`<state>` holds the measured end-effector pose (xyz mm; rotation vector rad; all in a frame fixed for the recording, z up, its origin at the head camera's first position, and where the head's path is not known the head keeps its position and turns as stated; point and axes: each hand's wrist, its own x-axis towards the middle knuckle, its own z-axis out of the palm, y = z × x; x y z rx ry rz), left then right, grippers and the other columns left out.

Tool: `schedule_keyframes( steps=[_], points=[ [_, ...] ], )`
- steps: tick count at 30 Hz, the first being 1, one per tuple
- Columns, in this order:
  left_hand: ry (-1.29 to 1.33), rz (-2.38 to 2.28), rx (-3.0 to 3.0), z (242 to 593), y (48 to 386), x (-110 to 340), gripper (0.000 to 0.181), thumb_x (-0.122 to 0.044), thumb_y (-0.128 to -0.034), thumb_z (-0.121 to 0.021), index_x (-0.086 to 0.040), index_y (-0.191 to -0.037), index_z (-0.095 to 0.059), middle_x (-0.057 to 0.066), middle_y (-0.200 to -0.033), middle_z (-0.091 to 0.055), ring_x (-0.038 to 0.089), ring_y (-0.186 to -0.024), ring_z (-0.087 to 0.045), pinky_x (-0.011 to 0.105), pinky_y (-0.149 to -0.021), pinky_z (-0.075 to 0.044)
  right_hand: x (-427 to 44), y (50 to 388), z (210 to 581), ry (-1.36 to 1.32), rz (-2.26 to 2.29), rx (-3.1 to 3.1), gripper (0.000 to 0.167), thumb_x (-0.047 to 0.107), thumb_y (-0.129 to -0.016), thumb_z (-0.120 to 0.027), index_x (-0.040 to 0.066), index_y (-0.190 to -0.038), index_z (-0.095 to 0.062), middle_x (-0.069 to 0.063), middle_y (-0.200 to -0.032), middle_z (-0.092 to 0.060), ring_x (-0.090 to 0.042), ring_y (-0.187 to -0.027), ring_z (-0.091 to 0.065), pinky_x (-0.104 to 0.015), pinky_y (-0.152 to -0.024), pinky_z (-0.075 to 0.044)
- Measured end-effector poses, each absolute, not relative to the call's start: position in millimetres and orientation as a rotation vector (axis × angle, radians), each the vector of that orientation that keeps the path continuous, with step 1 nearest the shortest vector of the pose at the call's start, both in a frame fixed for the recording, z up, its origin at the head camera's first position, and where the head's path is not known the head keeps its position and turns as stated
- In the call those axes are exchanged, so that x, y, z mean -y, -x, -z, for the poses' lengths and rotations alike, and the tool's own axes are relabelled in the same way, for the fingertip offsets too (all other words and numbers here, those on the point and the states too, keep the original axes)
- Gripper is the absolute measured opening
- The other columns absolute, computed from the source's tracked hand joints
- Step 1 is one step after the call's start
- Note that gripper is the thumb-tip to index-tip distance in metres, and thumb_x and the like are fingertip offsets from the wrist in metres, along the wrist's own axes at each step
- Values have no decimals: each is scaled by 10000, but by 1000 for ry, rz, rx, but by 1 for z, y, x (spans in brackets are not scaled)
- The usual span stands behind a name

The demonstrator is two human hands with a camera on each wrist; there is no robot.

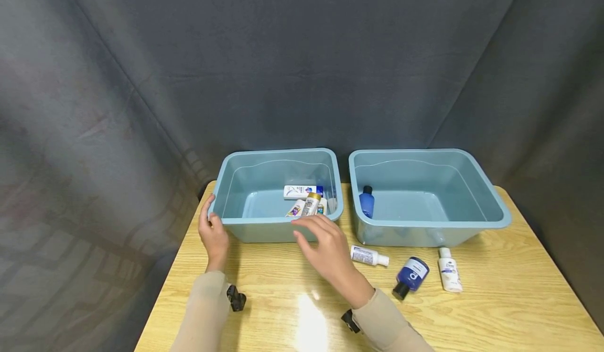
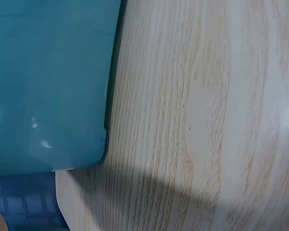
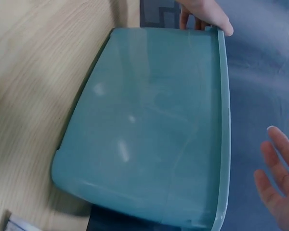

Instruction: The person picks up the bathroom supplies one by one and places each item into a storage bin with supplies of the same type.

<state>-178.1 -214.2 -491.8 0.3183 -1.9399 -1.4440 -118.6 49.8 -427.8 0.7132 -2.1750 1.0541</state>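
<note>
My left hand (image 1: pixel 215 235) touches the front left corner of the left blue bin (image 1: pixel 264 231), fingers against its end wall and rim; the right wrist view shows this left hand (image 3: pixel 202 9) at the bin's far end. Before the same bin's front wall, toward its right end, is my right hand (image 1: pixel 327 247), its fingers spread and relaxed with nothing in them. In the right wrist view a gap shows between the right hand (image 3: pixel 279 178) and the rim. Inside the bin lie several small bottles, among them a white bottle with a blue cap (image 1: pixel 302 192) and a gold-capped bottle (image 1: pixel 311 204).
A second blue bin (image 1: pixel 424 234) stands to the right, with a blue bottle (image 1: pixel 366 205) in it. On the wooden table (image 1: pixel 269 299) before it lie a white bottle (image 1: pixel 368 256), a dark blue bottle (image 1: pixel 412 273) and another white bottle (image 1: pixel 450 274). Grey curtain (image 1: pixel 302 68) hangs behind.
</note>
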Motion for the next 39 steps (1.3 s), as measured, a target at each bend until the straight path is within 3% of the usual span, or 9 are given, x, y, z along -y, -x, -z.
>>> schedule_keyframes(
  steps=[3,5,7,19,28,33,39],
  points=[
    [-322,1470,1948,492,178,214,470,-60,-979,-319,-65,-1372,-575,126,-1438,-518,232,-1172,-516,353,-993,-379,-56,115,433,-695,-1060,2178,233,87,-817,-789,117,-1045,-750,-8,-1039,-731,-187,-991,-669,-345,-895,-532],
    [-315,1465,1949,491,178,214,467,-51,-970,-324,-57,-1359,-582,119,-1470,-490,221,-1379,-393,418,-1120,-307,-61,113,435,-678,-1066,2182,259,70,-809,-793,121,-1059,-748,1,-1050,-730,-186,-996,-668,-347,-884,-536],
    [-297,1444,1948,492,178,215,466,-36,-962,-326,-46,-1345,-592,113,-1493,-462,240,-1408,-362,455,-1126,-297,-66,111,437,-663,-1071,2186,282,54,-802,-795,124,-1070,-745,8,-1059,-728,-184,-996,-667,-348,-873,-540],
    [-302,1286,1976,489,176,216,413,2,-959,-442,-65,-1328,-614,4,-1493,-471,227,-1361,-367,493,-1026,-336,-95,101,445,-572,-1061,2203,312,4,-786,-802,106,-1074,-743,-30,-1055,-727,-214,-999,-663,-388,-858,-550],
    [-249,1243,1950,483,173,217,391,8,-960,-511,-88,-1319,-632,-27,-1443,-528,213,-1333,-404,448,-1071,-316,-111,94,453,-485,-1084,2242,309,-22,-774,-805,94,-1054,-744,-42,-1054,-724,-215,-991,-670,-408,-859,-552],
    [-177,1235,1940,478,172,217,387,36,-943,-533,-49,-1308,-631,54,-1422,-550,239,-1319,-421,450,-1056,-322,-118,91,458,-449,-1066,2250,298,-30,-778,-799,91,-1045,-747,-27,-1038,-725,-196,-964,-671,-345,-830,-550],
    [-69,1180,1950,469,169,214,391,32,-930,-556,-46,-1306,-630,73,-1418,-552,225,-1301,-438,382,-1056,-326,-133,88,466,-440,-1092,2213,286,-48,-779,-782,69,-1038,-750,-76,-1027,-727,-256,-984,-667,-188,-949,-459]
  ],
)
